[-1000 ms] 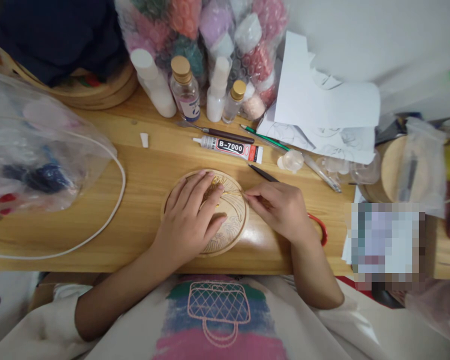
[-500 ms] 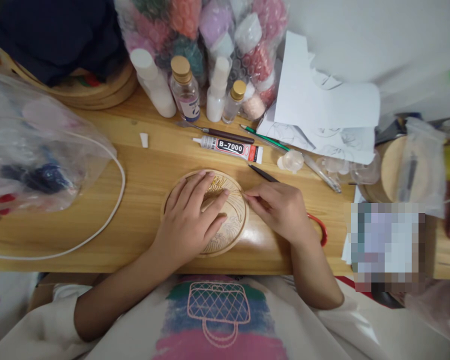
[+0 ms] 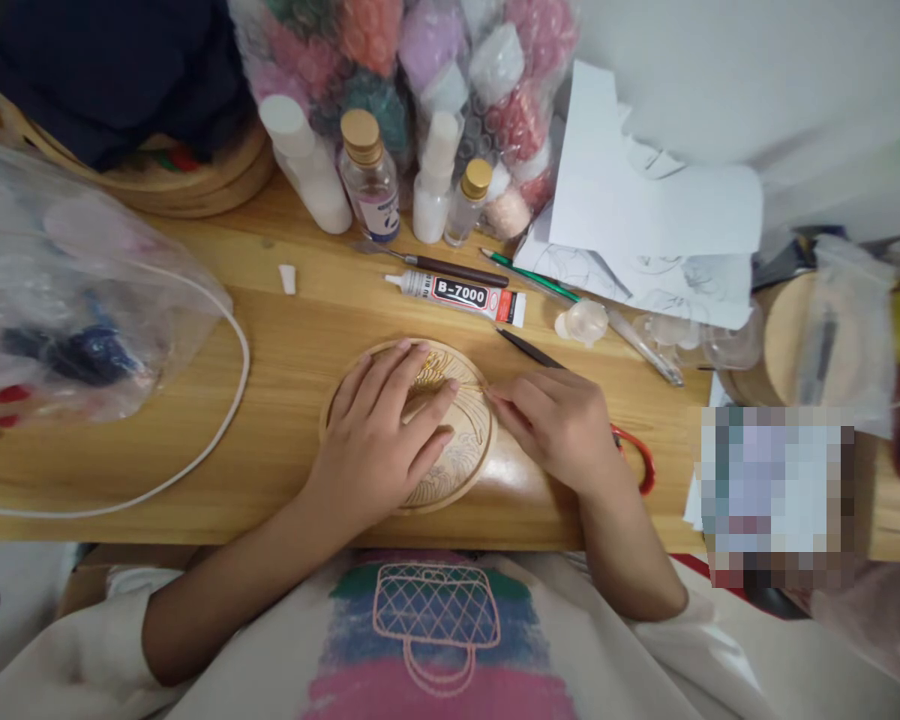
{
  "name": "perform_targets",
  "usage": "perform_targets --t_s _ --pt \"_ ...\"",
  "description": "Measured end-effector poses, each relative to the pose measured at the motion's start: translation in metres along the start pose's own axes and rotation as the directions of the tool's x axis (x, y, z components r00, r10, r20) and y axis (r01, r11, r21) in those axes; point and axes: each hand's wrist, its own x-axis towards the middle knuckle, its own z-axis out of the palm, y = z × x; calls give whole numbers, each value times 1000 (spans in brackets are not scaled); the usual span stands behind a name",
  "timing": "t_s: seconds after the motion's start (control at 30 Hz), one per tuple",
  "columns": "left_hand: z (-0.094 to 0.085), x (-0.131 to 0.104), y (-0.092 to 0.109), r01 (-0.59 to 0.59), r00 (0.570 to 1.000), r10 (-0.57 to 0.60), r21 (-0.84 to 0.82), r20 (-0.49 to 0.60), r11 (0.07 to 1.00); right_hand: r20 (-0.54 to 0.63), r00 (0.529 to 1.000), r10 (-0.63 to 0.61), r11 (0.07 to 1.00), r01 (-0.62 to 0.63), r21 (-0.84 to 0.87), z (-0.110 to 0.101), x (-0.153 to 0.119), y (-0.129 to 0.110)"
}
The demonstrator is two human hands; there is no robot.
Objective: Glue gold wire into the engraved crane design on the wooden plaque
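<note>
We rest our left hand (image 3: 379,425), its grip spread loosely, over the round patterned wooden board (image 3: 450,470) on the bench (image 3: 270,400). Our right hand (image 3: 559,425) has its grip pinched on thin gold-coloured wire (image 3: 469,385) at the board's right edge; the B-7000 tube (image 3: 457,293) lies beyond.

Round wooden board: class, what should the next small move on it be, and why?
Probably, the right hand should guide the gold strand slightly along the drawn lines: it seems to pinch the strand near the right edge of the round wooden board, while the left hand lies spread across it.
</note>
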Motion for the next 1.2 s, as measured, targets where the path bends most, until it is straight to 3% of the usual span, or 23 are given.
perform_targets --t_s 0.7,1.2 --pt "0 1 2 17 1000 -17 -6 2 1000 47 998 37 999 -36 -25 -1 1 -1" --pt "3 0 3 28 999 -28 -9 -20 1000 54 994 95 990 -100 101 -1 2 -1"
